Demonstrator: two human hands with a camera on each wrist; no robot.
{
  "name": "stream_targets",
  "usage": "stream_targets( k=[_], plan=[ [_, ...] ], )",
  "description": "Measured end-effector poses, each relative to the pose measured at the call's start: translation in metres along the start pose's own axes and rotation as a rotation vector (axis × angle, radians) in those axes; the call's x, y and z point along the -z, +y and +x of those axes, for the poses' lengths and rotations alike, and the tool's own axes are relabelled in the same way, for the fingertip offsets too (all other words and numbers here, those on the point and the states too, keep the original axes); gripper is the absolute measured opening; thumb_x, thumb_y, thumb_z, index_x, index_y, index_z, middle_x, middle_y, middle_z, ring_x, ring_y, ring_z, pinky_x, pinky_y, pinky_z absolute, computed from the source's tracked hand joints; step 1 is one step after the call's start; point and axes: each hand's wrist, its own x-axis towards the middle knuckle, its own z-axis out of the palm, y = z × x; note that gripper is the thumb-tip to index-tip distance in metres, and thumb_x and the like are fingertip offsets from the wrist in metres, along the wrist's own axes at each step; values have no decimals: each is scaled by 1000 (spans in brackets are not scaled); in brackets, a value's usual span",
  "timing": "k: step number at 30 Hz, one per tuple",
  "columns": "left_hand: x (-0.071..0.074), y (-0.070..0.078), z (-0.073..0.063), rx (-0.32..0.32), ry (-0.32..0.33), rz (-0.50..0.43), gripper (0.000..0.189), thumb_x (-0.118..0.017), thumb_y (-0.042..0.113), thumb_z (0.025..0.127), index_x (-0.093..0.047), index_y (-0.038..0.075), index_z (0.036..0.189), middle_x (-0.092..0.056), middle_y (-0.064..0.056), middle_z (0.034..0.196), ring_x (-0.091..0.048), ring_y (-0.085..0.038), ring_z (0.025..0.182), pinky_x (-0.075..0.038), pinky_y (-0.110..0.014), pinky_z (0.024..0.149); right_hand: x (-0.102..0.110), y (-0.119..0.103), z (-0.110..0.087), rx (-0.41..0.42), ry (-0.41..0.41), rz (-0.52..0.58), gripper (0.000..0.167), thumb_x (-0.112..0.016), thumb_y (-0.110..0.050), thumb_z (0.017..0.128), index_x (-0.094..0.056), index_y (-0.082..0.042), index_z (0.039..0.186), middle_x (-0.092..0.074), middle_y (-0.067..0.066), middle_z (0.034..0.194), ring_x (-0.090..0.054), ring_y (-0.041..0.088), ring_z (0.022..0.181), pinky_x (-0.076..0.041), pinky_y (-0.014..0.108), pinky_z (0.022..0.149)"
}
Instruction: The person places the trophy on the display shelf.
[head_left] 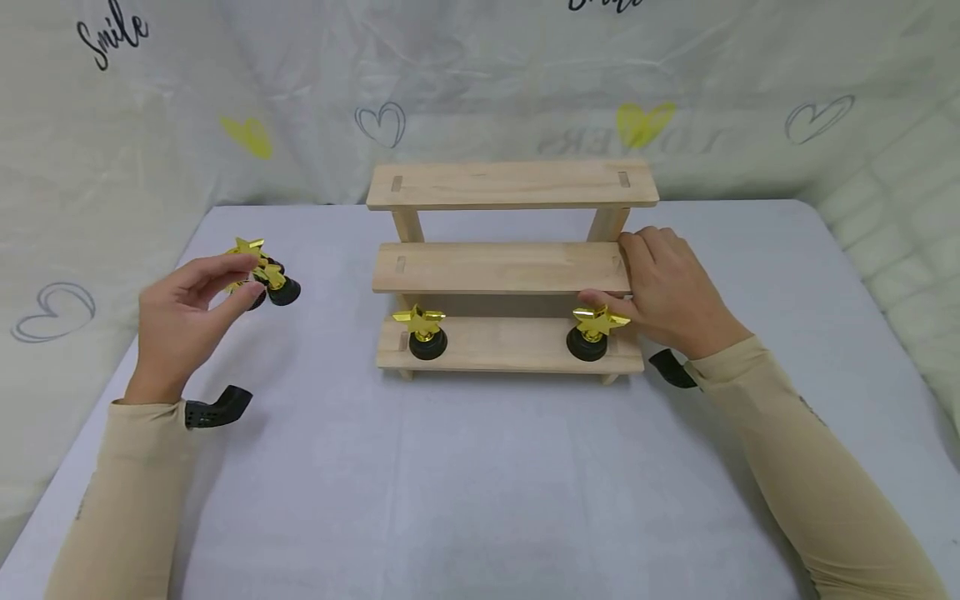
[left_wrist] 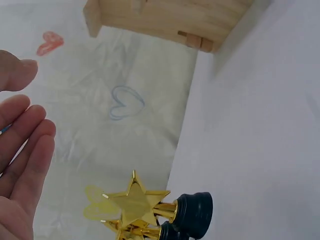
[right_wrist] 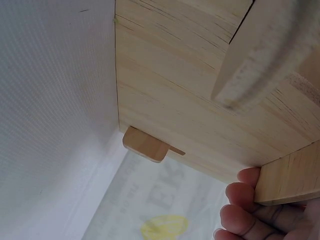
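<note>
A three-tier wooden shelf stands on the white table. My right hand grips the right end of its middle board, thumb at the front and fingertips curled against the wood. Two gold star trophies with round black bases stand on the bottom board, a left trophy and a right trophy near my right thumb. My left hand hovers by a cluster of similar trophies, partly hiding them. In the left wrist view its thumb and fingers are apart and hold nothing, with the star trophies beyond.
The table is covered in white cloth. Behind it hangs a pale sheet printed with hearts and words. A black wrist mount juts from the left sleeve, and another black mount from the right.
</note>
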Motion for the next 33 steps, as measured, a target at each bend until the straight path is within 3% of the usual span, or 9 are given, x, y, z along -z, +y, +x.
stream_targets(
  k=[11, 16, 22, 33],
  plan=[
    [22, -9, 4, 40, 131, 77, 37, -75, -18, 80, -68, -18, 116, -77, -6, 109, -73, -16, 100, -58, -15, 98, 2, 0, 1, 7, 11, 0, 106, -30, -86, 94, -56, 16, 103, -50, 22, 81, -45, 37, 73, -41, 47, 65],
    [30, -11, 4, 85, 183, 163, 38, -78, -13, 81, -71, -12, 118, -77, -2, 111, -72, -15, 102, -57, -11, 97, 1, -1, 1, 3, 4, 5, 105, -31, -86, 94, -56, 16, 104, -50, 22, 81, -46, 38, 74, -41, 47, 65],
    [39, -19, 4, 98, 252, 103, 38, -78, -14, 79, -71, -12, 117, -77, -4, 109, -73, -15, 101, -58, -13, 96, 0, -1, 1, 6, 5, 5, 106, -31, -86, 94, -55, 16, 103, -49, 22, 80, -44, 37, 72, -40, 46, 65],
    [47, -31, 2, 221, 335, 208, 43, -81, -5, 82, -72, -2, 124, -75, 3, 113, -70, -11, 106, -56, -6, 93, 0, 0, 1, -9, -1, 16, 107, -30, -87, 93, -55, 16, 102, -50, 22, 79, -45, 37, 72, -40, 47, 64]
  ],
)
